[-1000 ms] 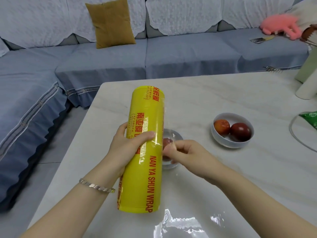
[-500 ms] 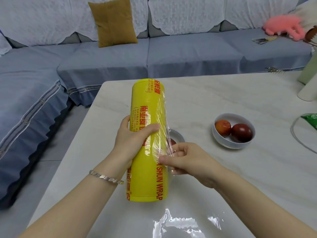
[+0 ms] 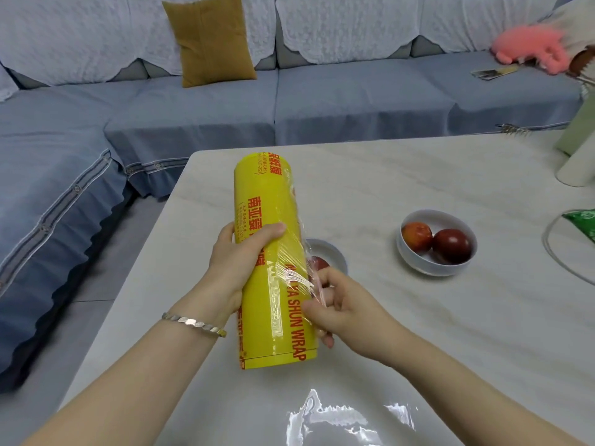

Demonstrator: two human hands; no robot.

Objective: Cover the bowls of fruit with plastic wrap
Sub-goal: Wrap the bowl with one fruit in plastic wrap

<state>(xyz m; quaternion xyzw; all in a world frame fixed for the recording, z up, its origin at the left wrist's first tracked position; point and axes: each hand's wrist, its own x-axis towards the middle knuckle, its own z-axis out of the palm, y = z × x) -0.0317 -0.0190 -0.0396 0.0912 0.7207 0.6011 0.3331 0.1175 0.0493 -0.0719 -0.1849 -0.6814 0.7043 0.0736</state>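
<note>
- Gripping the yellow roll of plastic wrap (image 3: 273, 220) around its middle with the left hand (image 3: 238, 262) — fingers curled round the back, thumb laid across the front, silver bracelet (image 3: 193, 323) on the wrist.
- Holding it lengthwise over the pale table (image 3: 450, 333), far end pointing toward the sofa (image 3: 322, 101). Can't tell whether the near end touches the tabletop.
- Pinching the loose film edge (image 3: 301, 275) with the right hand (image 3: 341, 304), right against the roll's right side — crinkled and stretched a little off the roll.
- Just behind the roll and right hand: small white bowl (image 3: 331, 249) (mostly hidden, only some rim and one red fruit (image 3: 320, 262) peeking out). No wrap visible over it.
- Further right, well apart from both hands: second white bowl (image 3: 418, 265) with two reddish fruits side by side, uncovered.
- In the back on the sofa: mustard cushion (image 3: 211, 40) and a pink plush toy (image 3: 531, 48).
</note>
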